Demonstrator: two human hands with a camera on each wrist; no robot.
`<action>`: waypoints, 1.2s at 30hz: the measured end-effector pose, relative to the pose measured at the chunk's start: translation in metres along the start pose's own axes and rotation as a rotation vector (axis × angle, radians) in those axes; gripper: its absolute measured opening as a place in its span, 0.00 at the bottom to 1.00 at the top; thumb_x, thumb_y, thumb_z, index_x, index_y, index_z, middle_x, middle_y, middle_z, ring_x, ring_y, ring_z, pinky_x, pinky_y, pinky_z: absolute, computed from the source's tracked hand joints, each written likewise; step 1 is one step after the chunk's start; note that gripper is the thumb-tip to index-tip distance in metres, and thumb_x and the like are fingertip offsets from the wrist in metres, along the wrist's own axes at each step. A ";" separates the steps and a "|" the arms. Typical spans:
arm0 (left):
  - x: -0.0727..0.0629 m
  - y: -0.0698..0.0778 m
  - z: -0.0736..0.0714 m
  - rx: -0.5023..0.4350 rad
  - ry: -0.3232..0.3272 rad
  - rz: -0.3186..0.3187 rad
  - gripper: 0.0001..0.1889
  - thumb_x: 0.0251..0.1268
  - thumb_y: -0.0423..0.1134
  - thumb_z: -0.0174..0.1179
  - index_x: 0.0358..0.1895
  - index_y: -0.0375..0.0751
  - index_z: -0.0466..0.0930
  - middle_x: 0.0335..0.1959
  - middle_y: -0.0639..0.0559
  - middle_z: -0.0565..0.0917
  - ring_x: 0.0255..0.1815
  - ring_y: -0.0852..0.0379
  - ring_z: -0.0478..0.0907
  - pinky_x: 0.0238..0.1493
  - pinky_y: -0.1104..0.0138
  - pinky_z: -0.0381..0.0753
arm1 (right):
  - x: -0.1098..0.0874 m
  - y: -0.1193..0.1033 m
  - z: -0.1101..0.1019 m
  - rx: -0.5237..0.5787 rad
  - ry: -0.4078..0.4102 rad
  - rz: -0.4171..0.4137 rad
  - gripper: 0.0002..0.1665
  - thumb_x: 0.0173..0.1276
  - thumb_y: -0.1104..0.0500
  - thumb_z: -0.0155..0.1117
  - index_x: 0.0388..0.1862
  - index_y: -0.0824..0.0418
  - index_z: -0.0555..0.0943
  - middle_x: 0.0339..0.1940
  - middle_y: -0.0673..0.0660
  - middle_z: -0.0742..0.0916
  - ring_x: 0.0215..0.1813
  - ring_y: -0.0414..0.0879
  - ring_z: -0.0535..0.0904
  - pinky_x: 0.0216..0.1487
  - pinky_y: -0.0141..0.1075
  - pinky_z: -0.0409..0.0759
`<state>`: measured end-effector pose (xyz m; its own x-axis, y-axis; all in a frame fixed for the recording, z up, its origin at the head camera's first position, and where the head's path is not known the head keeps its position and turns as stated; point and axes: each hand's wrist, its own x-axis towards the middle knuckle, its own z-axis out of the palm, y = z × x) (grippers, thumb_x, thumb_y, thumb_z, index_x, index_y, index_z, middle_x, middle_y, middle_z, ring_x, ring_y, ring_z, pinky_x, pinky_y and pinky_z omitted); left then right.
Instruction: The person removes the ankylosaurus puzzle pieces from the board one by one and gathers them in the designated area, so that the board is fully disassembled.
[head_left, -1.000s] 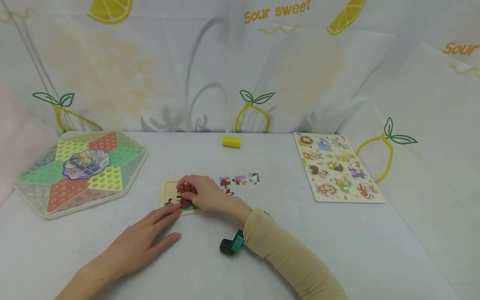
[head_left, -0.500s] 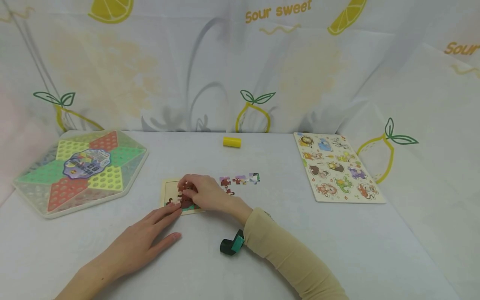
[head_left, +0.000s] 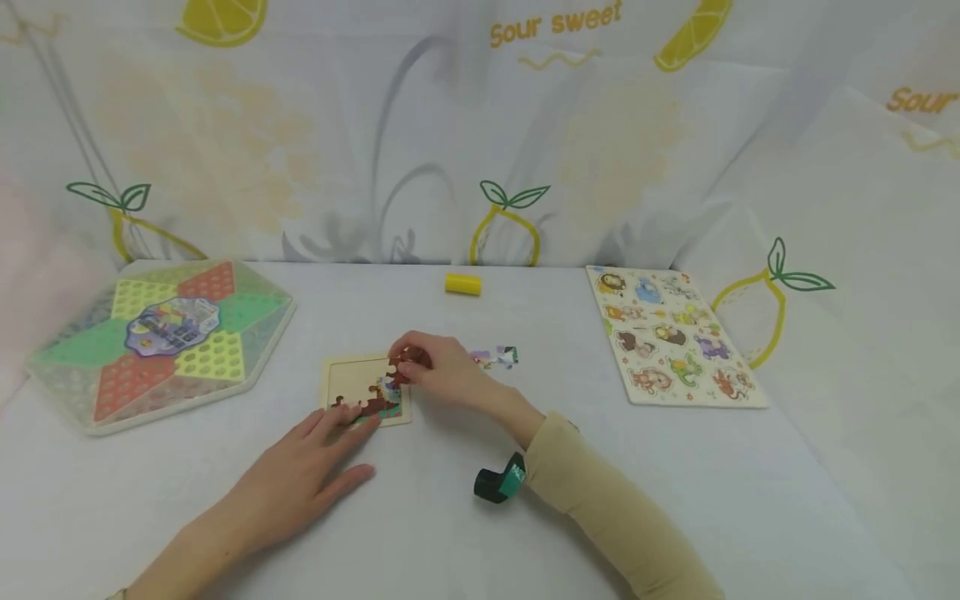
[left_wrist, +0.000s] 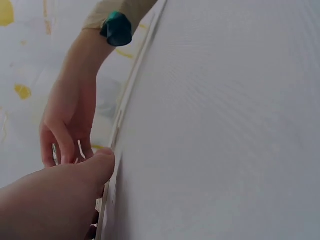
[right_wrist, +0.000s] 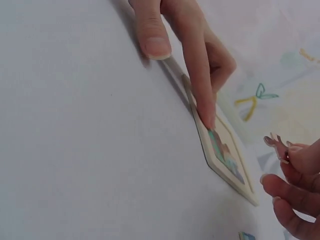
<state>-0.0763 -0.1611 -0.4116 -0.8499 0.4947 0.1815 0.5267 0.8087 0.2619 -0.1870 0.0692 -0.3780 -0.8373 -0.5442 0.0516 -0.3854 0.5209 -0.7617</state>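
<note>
A small wooden jigsaw board (head_left: 345, 379) lies on the table, with brown and green pieces fitted along its lower part and bare wood in its upper left. My left hand (head_left: 300, 475) rests its outstretched fingers on the board's near edge and lower pieces. Above the board's right side my right hand (head_left: 442, 367) pinches a brown jigsaw piece (head_left: 397, 367) between thumb and fingers. In the right wrist view that jigsaw piece (right_wrist: 278, 147) is clear of the board. Loose jigsaw pieces (head_left: 506, 357) lie to the right, partly hidden by my right hand.
A hexagonal Chinese checkers board (head_left: 172, 333) lies at the left. At the right is a board of animal pictures (head_left: 675, 337). A yellow cylinder (head_left: 462, 284) sits near the back edge. A black wrist camera (head_left: 495, 483) hangs at the right wrist.
My right hand has moved right and lifted from the board's middle with the brown jigsaw piece, uncovering bare wood. My left hand has shifted slightly right.
</note>
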 end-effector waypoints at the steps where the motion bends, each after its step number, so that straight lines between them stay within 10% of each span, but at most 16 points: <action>1: 0.001 0.001 0.000 0.005 -0.004 0.001 0.30 0.72 0.60 0.55 0.72 0.53 0.72 0.66 0.45 0.74 0.68 0.42 0.69 0.65 0.47 0.73 | -0.004 0.003 -0.005 -0.004 0.008 0.001 0.11 0.76 0.62 0.59 0.53 0.56 0.81 0.43 0.51 0.86 0.39 0.41 0.78 0.43 0.29 0.77; 15: 0.000 0.003 0.003 -0.011 0.024 0.057 0.30 0.73 0.56 0.57 0.73 0.48 0.70 0.72 0.55 0.70 0.72 0.46 0.69 0.68 0.50 0.70 | -0.057 0.058 -0.074 0.012 0.101 0.103 0.13 0.69 0.63 0.67 0.52 0.60 0.83 0.35 0.53 0.86 0.36 0.44 0.80 0.40 0.34 0.79; 36: -0.004 -0.001 -0.001 -0.080 0.006 0.012 0.29 0.74 0.57 0.55 0.73 0.53 0.70 0.73 0.57 0.69 0.73 0.44 0.66 0.69 0.46 0.68 | -0.056 0.063 -0.070 -0.141 0.003 0.084 0.09 0.66 0.61 0.71 0.45 0.58 0.85 0.32 0.50 0.85 0.34 0.42 0.76 0.38 0.32 0.76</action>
<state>-0.0738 -0.1643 -0.4118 -0.8433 0.5025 0.1907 0.5371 0.7744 0.3344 -0.1914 0.1788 -0.3840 -0.8701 -0.4929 -0.0059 -0.3646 0.6515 -0.6653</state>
